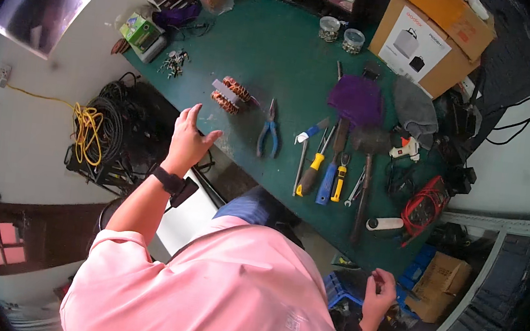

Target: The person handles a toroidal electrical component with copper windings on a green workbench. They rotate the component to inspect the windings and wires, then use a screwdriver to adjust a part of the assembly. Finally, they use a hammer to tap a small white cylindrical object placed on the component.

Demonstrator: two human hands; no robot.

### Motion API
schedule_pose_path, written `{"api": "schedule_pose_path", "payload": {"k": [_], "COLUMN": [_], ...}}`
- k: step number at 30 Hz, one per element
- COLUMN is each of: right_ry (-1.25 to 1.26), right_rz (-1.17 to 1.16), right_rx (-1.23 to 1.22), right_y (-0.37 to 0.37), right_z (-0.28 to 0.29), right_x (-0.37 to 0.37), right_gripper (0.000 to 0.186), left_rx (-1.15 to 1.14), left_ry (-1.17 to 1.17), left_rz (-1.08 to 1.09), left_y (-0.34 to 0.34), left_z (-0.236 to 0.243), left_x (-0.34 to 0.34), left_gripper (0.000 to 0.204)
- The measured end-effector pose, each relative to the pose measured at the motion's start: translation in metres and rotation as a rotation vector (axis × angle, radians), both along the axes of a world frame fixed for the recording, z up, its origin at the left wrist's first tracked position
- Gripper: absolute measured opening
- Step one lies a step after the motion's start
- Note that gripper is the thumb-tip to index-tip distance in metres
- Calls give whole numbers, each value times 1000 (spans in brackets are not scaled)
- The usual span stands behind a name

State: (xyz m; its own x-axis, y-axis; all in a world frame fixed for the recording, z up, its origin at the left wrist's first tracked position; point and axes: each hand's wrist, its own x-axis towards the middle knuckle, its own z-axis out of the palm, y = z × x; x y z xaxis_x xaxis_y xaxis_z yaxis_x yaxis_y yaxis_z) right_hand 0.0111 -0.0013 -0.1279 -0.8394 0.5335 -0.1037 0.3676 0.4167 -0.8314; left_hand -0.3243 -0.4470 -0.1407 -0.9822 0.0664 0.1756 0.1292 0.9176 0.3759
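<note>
My left hand [191,137] is stretched out over the table's near left edge, fingers extended and thumb apart, with nothing in it. Just beyond its fingertips lies a small piece with a grey block between two orange-and-black patterned rounds [229,93]. Blue-handled pliers [270,131] rest to the right of that piece, apart from the hand. Off the table's front right side, my right hand [380,297] is raised with loosely curled fingers, the thumb standing off from them; I see nothing held. Dark bands circle both wrists.
On the green table [239,46] are screwdrivers [311,175], a mallet [368,150], a purple cloth [357,101], a multimeter with red leads [426,208] and a cardboard box [429,44]. Small screws [174,63] lie at left. Coiled cables [111,120] hang beside the table.
</note>
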Motion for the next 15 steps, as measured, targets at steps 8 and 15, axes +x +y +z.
{"api": "schedule_pose_path", "payload": {"k": [8, 15], "right_ry": [25, -34], "right_rz": [-73, -185], "right_rx": [-105, -259], "right_y": [-40, -120], "right_z": [22, 33], "right_x": [-24, -89], "right_gripper": [34, 39], "left_rx": [9, 124], "left_ry": [132, -55], "left_rz": [-121, -304], "left_y": [-25, -47], "left_z": [-9, -14], "left_x": [-93, -210], "left_gripper": [57, 43]}}
